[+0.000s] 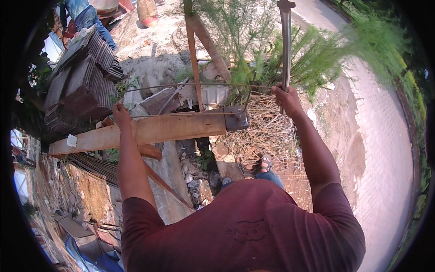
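Note:
My left hand (121, 114) is closed on a thin metal rod (181, 115) above a long wooden beam (176, 131). The rod runs right to a dark metal plate (236, 120) fixed on the beam's end, where small pins stand up. A second thin length of rod (195, 85) crosses beyond the beam; whether both lengths are one bent piece I cannot tell. Raised at the right, my right hand (287, 99) grips a metal bar (286, 45) near its lower end. The bar stands upright with a wider, T-shaped head at its far end.
Stacked ridged brown tiles (84, 81) stand at the left. Cut rod pieces (267, 127) litter the ground beyond my sandalled foot (266, 162). Feathery green plants (312, 54) grow ahead, beside a paved path (385, 158). Another person in jeans (93, 22) is at the upper left.

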